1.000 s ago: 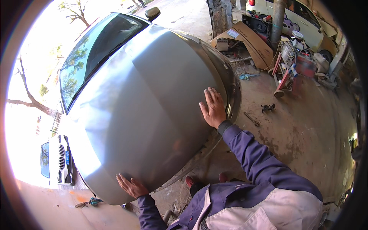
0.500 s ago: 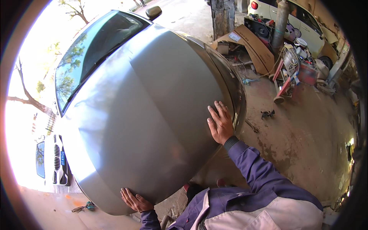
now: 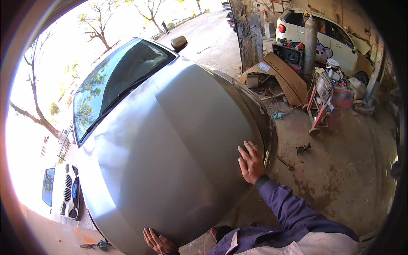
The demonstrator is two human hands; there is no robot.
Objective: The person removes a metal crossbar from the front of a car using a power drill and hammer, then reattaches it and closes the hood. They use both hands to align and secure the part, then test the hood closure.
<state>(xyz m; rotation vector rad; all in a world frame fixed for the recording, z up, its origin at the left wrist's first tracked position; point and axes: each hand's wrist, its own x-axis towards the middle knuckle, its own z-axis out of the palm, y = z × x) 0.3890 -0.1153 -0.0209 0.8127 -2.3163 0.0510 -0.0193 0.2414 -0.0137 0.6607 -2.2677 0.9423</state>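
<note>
Silver fills most of what I see from the head camera: a car hood (image 3: 170, 157), closed or nearly so, spreading from the windshield (image 3: 114, 85) at far left down to my body at the near edge. My right hand (image 3: 250, 162) lies flat on the hood near its right front corner, fingers spread and straight, palm down, gripping nothing. My left hand (image 3: 158, 242) presses on the hood's near edge at the bottom of the frame, fingers extended, also open and flat; its wrist is cut off by the rim. Both sleeves are purple.

A side mirror (image 3: 179, 42) sticks out beyond the windshield at the far side. To the right, on stained concrete floor (image 3: 340, 170), lie flattened cardboard (image 3: 282, 74), a red cart (image 3: 323, 110) with clutter, and a tall gas cylinder (image 3: 310, 42). A pale car (image 3: 327, 36) stands far right. Another white car (image 3: 59, 191) shows at near left.
</note>
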